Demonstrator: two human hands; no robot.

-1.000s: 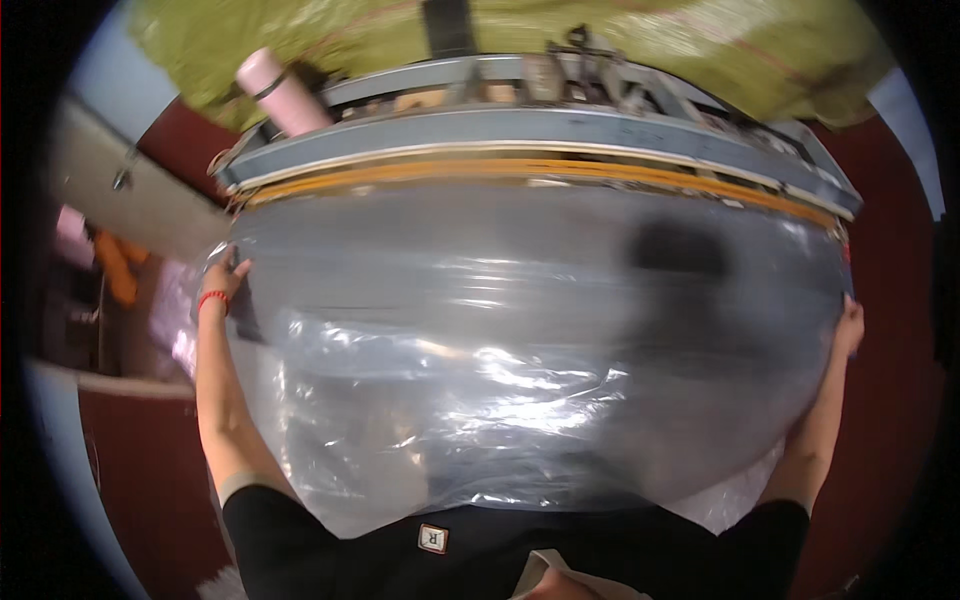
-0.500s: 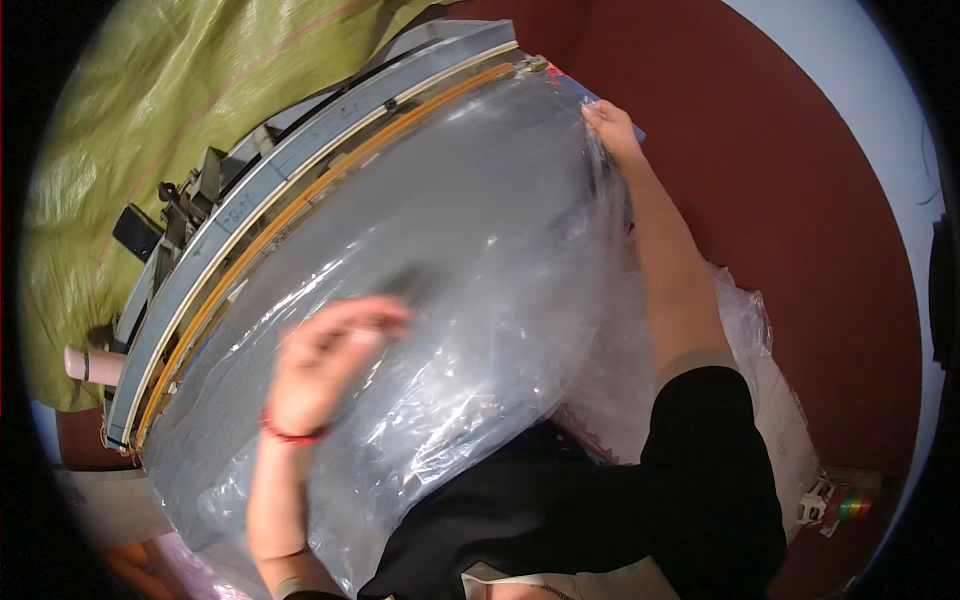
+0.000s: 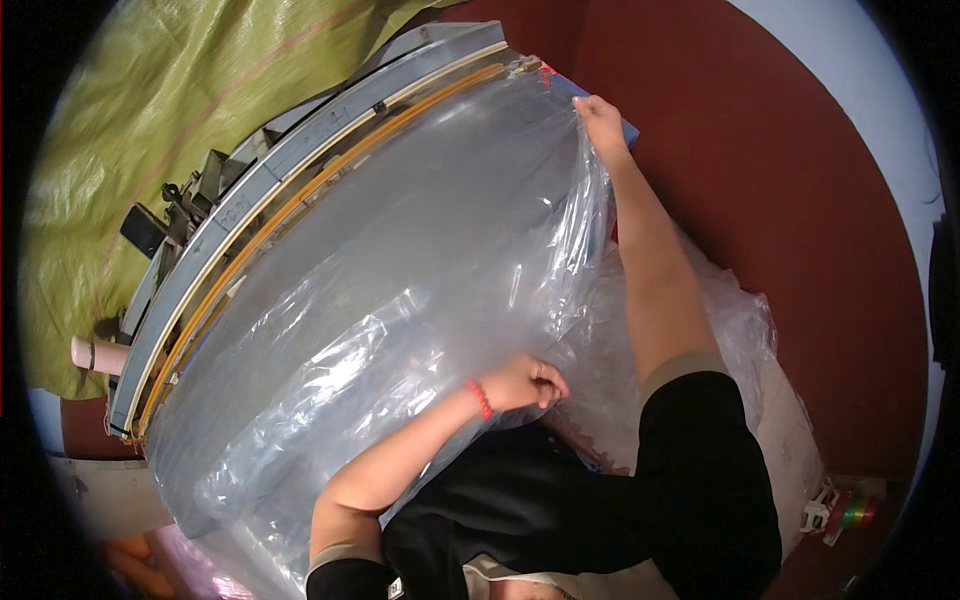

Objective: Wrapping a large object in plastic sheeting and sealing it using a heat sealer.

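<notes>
A wide sheet of clear plastic film (image 3: 400, 230) spreads over the surface in front of me, shiny and creased on its nearer side. At the far right corner my right hand (image 3: 603, 125) pinches the edge of the film, which hangs in gathered folds below the fingers. My left hand (image 3: 525, 385), with a red bead bracelet (image 3: 479, 399) on its wrist, is over the near right part of the film, close to my body. Its fingers are curled inward, and what they hold, if anything, is hidden.
A long grey metal rail (image 3: 240, 205) with an orange strip (image 3: 290, 210) borders the film's far left side. Beyond it are a dark phone-like device (image 3: 143, 230), a pink cylinder (image 3: 98, 355) and a yellow-green tarp (image 3: 150, 110). Bundled clear plastic (image 3: 690, 310) lies right.
My left hand has swept right and nearer my body across the film. The right hand has shifted slightly left, still on the film's edge, where the folds are now more gathered.
</notes>
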